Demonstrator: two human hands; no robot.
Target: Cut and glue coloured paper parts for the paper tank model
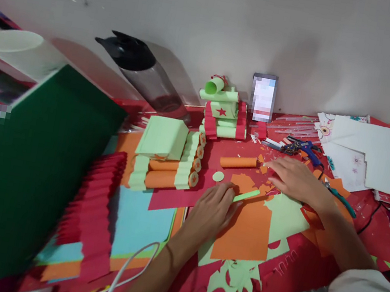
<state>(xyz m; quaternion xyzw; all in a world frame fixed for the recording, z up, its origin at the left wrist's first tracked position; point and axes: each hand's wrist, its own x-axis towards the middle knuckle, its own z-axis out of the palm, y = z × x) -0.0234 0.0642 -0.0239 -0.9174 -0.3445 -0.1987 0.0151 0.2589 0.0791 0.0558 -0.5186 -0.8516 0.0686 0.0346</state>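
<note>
My left hand is closed around one end of a narrow light green paper strip, held over an orange paper sheet. My right hand reaches in from the right with its fingers stretched out, low over small orange paper scraps. An orange paper tube lies just left of those fingertips. Between the tube and my left hand is a pale green paper disc. A paper model of green blocks and orange rolls stands left of my hands.
A paper tank with a red star and a phone stand by the wall. Blue-handled glue gun and pliers lie right. A bottle, green board and red pleated paper are left.
</note>
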